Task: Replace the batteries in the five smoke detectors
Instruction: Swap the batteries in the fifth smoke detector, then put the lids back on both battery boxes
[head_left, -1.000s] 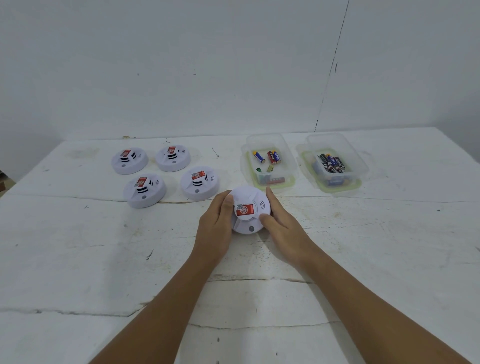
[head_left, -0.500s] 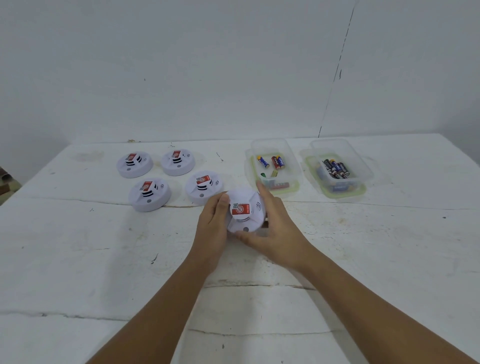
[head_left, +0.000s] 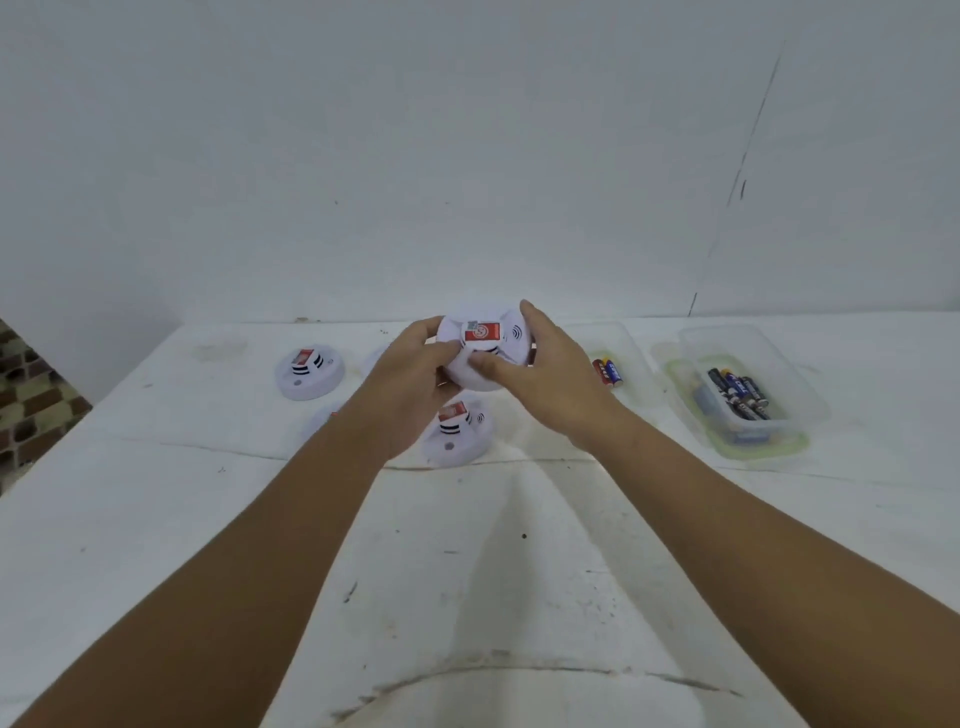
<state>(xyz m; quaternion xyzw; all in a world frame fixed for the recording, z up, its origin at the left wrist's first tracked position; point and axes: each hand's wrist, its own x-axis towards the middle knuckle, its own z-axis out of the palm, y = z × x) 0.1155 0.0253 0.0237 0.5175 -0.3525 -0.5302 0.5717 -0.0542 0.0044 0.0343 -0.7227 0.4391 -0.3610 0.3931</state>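
Left hand (head_left: 410, 364) and right hand (head_left: 550, 374) both grip one smoke detector (head_left: 480, 348) raised above the white table (head_left: 467, 571), other detectors (head_left: 310, 373) below-left, two clear battery tubs (head_left: 748, 395) right.

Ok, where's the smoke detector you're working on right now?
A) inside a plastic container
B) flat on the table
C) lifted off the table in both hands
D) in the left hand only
C: the smoke detector is up off the table, gripped by the left hand and the right hand, red label facing the camera.
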